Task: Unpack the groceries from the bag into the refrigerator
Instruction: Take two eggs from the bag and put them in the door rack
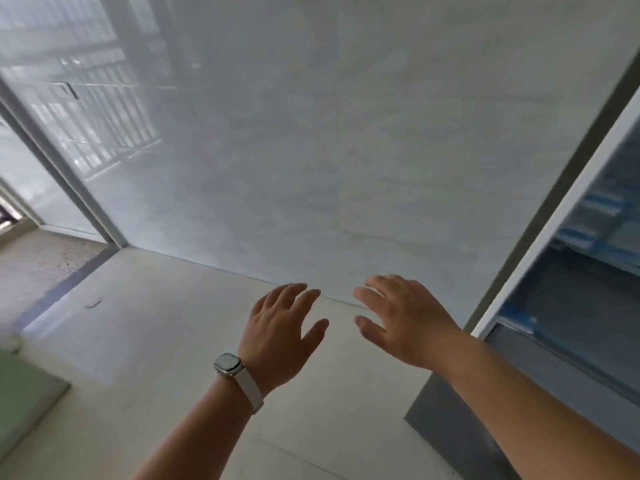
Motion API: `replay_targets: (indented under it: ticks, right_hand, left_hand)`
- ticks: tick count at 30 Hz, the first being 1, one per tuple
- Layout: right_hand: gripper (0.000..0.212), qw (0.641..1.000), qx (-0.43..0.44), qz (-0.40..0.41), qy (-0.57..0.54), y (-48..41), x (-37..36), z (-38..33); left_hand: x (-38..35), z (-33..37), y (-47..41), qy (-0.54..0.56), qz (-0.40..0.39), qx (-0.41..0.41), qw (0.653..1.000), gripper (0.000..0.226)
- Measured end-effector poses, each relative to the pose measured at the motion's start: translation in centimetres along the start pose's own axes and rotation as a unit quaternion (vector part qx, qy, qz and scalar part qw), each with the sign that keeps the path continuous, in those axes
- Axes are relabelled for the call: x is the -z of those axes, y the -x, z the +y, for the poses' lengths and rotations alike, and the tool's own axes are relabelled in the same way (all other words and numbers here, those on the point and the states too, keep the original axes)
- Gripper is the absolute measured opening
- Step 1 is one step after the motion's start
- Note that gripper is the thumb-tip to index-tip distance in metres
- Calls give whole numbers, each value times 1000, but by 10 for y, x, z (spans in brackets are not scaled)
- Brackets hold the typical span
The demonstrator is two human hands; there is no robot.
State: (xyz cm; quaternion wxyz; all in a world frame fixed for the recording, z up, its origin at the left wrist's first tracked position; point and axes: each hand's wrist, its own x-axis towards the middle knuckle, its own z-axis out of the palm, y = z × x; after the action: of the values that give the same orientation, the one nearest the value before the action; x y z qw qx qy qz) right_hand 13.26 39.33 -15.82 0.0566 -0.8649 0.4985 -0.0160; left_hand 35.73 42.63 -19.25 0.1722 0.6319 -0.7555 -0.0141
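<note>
Reaching forward over a pale tiled floor (145, 341), both hands are bare and hold nothing. The left hand (277, 337), with a watch (228, 364) on its wrist, has its fingers spread and its thumb out to the side; the right hand (405, 323) is just beside it, palm down, fingers likewise apart. Neither grip is closed on anything.

The refrigerator (568, 271) stands at the right edge of the view, a white frame with blurred bluish shelves behind it, so its door seems to be open. A plain light wall (346, 133) fills the middle, and a glass door or window (79, 109) runs along the left.

The grocery bag is not in sight, nor any of its contents, so nothing can be said of how full it is. Something pale green (24, 403) shows at the lower left corner, too blurred to name.

As a guess, a loaded bag would be soft-sided and fairly heavy, best taken by its handles or supported from beneath, while jars or eggs inside would want a gentle hold around the body.
</note>
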Motion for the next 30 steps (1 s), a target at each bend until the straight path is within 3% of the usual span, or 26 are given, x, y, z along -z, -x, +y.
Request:
replay_targets:
  ticks: [7,15,25,30]
  right_hand:
    - [59,990,136,-13,22,-70,-15,-143]
    - [74,946,320,-19,39,-129,-22,-293]
    - [73,858,510,-53,32,-186,-47,-428]
    - [56,806,589,-66,9,-222,-50,-485]
  left_hand:
    - [53,-119,92,-23,47,118,992,57]
    - [100,-206,195,-39,103,294,950,59]
    - [129,-256,276,-86,98,471,872,60]
    - [145,-278,285,-111,111,543,825,59]
